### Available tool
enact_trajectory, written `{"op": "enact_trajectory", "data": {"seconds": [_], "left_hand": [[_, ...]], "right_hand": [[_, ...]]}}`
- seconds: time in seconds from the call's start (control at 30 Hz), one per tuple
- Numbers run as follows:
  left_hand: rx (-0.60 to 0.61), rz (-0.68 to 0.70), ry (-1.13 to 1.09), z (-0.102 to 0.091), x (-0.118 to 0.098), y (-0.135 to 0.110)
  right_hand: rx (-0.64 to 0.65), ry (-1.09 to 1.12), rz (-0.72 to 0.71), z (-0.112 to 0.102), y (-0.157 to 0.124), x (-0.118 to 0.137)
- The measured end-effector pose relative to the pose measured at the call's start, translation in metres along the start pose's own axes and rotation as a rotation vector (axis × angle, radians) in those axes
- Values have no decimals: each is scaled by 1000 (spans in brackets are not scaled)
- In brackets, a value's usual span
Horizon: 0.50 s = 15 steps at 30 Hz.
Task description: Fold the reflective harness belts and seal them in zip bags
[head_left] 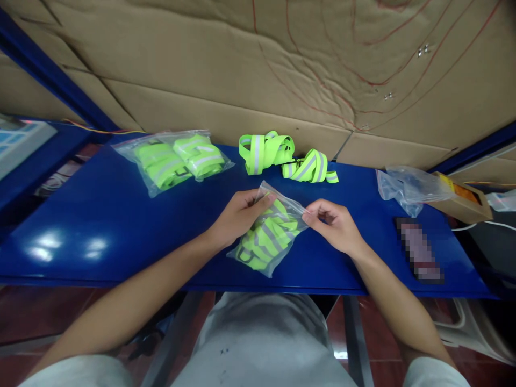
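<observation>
A clear plastic bag point(268, 239) filled with folded neon-green reflective bands lies on the blue table point(100, 226) in front of me. My left hand point(237, 215) is closed on the bag's upper left edge, fingers pinched at its mouth. My right hand point(334, 223) pinches the bag's right corner at the opening. Two loose neon-green bands with grey reflective stripes, one point(264, 148) and another point(310, 167), lie further back near the cardboard wall.
Two sealed bags of green bands point(175, 158) lie at the back left. Empty clear bags point(407, 188) and a small cardboard box point(463, 201) sit at the right, with a blurred flat object point(419, 250) near them. Cardboard sheets point(242, 70) back the table.
</observation>
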State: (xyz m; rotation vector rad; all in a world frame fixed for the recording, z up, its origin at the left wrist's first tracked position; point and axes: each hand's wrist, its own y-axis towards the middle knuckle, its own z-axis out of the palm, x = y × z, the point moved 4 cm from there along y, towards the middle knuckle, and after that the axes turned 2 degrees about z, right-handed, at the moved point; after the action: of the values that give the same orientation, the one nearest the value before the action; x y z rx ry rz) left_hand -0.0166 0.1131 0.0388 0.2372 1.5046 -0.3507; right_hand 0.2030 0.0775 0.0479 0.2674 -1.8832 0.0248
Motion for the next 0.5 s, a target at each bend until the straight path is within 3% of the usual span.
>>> {"op": "enact_trajectory", "data": {"seconds": [0.3,0.5], "left_hand": [[8,11,58,3,7,0],[1,13,137,9,11,-2]], "right_hand": [[65,48,53,3,0,-3],[24,-57,42,9,-1,-11]]}}
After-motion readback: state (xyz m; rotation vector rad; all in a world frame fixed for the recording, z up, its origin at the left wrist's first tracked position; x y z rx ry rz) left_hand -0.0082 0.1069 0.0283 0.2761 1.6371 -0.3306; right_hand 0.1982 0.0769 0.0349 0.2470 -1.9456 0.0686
